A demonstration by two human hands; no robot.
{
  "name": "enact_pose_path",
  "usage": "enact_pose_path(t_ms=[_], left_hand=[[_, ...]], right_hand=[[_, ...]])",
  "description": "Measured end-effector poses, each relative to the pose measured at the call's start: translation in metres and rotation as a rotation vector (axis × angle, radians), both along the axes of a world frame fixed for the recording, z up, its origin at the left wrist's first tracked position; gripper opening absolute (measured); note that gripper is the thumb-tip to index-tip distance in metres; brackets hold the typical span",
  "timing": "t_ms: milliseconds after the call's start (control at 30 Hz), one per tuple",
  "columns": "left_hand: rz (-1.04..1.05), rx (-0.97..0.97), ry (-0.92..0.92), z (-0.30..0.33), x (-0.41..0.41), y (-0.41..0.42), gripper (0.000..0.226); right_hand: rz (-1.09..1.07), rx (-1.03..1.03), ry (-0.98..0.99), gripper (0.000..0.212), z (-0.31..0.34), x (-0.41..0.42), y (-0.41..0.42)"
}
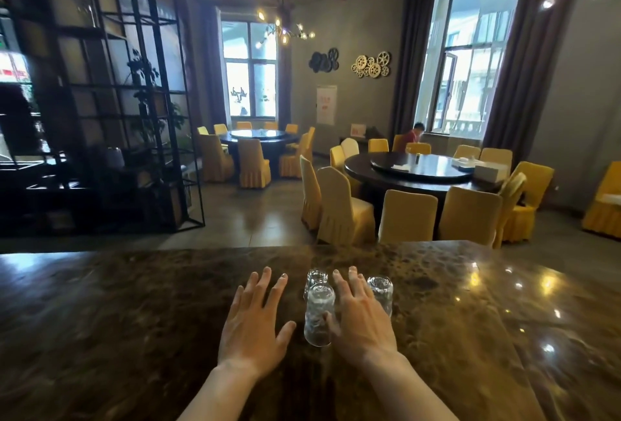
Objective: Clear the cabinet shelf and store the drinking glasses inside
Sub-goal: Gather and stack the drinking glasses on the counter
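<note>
Three clear drinking glasses stand upside down on a dark marble counter (134, 303). The nearest glass (318, 314) sits between my two hands. A second glass (316, 277) is just behind it, and a third glass (381, 289) is to the right, partly hidden by my right hand. My left hand (255, 323) hovers flat over the counter left of the glasses, fingers spread, holding nothing. My right hand (361, 319) is spread too, its thumb touching the nearest glass. No cabinet shelf for the glasses is in view.
Beyond the counter's far edge lies a dining room. A black metal shelving frame (127, 101) stands at the left. Round tables (420, 171) with yellow-covered chairs (339, 208) fill the middle and right. A person (415, 133) sits by the far window.
</note>
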State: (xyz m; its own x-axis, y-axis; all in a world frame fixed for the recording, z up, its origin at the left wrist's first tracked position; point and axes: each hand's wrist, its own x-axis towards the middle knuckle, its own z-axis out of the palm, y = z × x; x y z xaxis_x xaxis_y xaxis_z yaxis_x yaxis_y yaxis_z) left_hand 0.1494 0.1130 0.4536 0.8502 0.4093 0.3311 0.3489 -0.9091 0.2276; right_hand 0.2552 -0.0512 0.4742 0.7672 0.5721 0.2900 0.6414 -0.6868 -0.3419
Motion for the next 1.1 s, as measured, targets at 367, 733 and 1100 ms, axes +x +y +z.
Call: enact_pose_path(t_ms=[367, 733, 1100], left_hand=[[0.122, -0.017, 0.067, -0.015, 0.032, 0.017, 0.084], [0.215, -0.045, 0.236, -0.039, 0.036, 0.079, 0.094], [0.050, -0.104, 0.485, -0.082, 0.081, 0.131, 0.102]], right_hand=[[0.095, -0.009, 0.084, 0.077, -0.033, 0.060, 0.010], [0.132, -0.155, 0.119, 0.084, -0.057, 0.088, 0.033], [0.117, -0.400, 0.114, 0.103, -0.059, 0.104, 0.090]])
